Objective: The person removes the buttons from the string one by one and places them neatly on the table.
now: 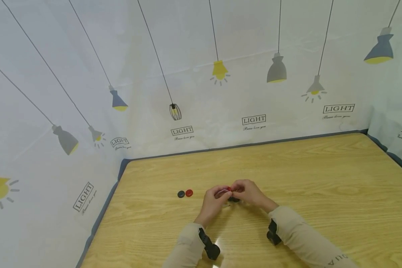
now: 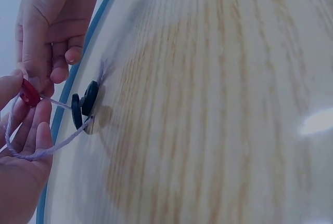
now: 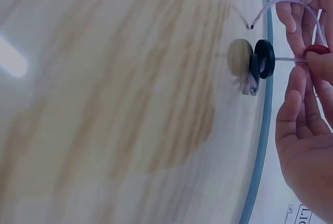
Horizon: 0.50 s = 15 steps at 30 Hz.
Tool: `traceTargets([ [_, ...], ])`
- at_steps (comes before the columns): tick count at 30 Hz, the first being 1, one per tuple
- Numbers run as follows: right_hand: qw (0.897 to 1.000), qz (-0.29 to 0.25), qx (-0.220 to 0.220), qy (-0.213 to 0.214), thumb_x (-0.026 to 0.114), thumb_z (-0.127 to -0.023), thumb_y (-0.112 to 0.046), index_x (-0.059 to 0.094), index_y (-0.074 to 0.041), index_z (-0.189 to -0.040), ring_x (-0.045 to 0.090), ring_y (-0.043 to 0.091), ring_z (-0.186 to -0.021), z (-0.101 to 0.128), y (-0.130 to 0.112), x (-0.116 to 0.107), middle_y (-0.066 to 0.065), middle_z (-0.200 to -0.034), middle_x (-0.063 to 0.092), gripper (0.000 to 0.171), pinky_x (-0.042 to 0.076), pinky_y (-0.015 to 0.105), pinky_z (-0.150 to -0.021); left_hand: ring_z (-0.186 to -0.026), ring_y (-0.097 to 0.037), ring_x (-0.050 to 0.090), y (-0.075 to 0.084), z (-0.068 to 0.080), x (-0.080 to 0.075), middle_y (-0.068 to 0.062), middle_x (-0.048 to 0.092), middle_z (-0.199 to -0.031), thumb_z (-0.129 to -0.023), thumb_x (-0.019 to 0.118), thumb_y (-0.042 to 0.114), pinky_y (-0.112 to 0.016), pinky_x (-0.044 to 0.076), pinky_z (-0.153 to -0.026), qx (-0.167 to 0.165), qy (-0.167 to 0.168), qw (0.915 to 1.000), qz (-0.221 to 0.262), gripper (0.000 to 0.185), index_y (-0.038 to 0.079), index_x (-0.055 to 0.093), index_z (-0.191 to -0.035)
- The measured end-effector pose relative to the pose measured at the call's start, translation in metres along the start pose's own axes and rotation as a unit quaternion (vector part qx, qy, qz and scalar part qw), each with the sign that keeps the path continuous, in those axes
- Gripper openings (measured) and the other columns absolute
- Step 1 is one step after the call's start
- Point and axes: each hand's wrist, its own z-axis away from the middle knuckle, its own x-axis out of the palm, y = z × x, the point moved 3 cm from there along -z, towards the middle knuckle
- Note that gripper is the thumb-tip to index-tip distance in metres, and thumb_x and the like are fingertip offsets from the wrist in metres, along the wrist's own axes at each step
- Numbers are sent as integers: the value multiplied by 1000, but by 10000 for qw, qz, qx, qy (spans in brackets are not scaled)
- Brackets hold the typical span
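I see two loose buttons at the left on the counter point(image 1: 321, 178), a dark button point(image 1: 181, 194) and a red button point(image 1: 189, 192), touching side by side, near the hands but apart from them. Next, the left hand point(image 1: 213, 201) sits mid-counter with fingers curled in; the left wrist view shows a pale purple string point(image 2: 49, 148) looping across its fingers point(image 2: 31, 130) and a red button on the string point(image 2: 29, 93) pinched at its thumb. That same red button shows between the two hands in the head view, held just above the counter. Under the hands, two dark threaded buttons point(image 2: 83, 104) hang on the string, standing on edge, low and close to the wood; I can't tell if they touch it. In the right wrist view these dark buttons point(image 3: 263, 60) sit side by side on the string, with a frayed string end by them. The right hand point(image 1: 248, 191) meets the left one, fingers curled, fingertips point(image 3: 318, 65) pinching at the red button and string. Both sleeves are beige, each with a black wrist mount. Behind the counter hangs a white curtain point(image 1: 201, 56) printed with lamps and LIGHT labels.
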Motion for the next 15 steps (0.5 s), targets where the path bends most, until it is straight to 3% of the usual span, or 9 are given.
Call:
traceTargets([
  [7,9997,-216,91,-9,60,-76,9,57,9,-76,57,22,-66,1,-4,-1,16,-78,60,3,46,23,-57,-97,-31,56,1,-1,0,-24,57,-104,-85,56,2,-24,46,-77,51,-52,10000,28,25,-12,56,-106],
  [12,9991,-207,357,12,60,-79,2,60,4,-80,57,15,-70,2,5,0,9,-80,61,3,46,21,-60,-96,-29,57,1,-1,-1,-21,59,-104,-85,57,5,-25,47,-76,-24,28,9999,-122,25,-9,57,-106],
  [15,9970,-612,472,-22,58,-79,1,59,5,-82,58,13,-69,1,10,2,10,-79,61,4,47,23,-60,-96,-29,57,2,-1,-2,-21,59,-104,-85,57,6,-26,47,-76,-47,51,9999,-156,25,-9,58,-106],
])
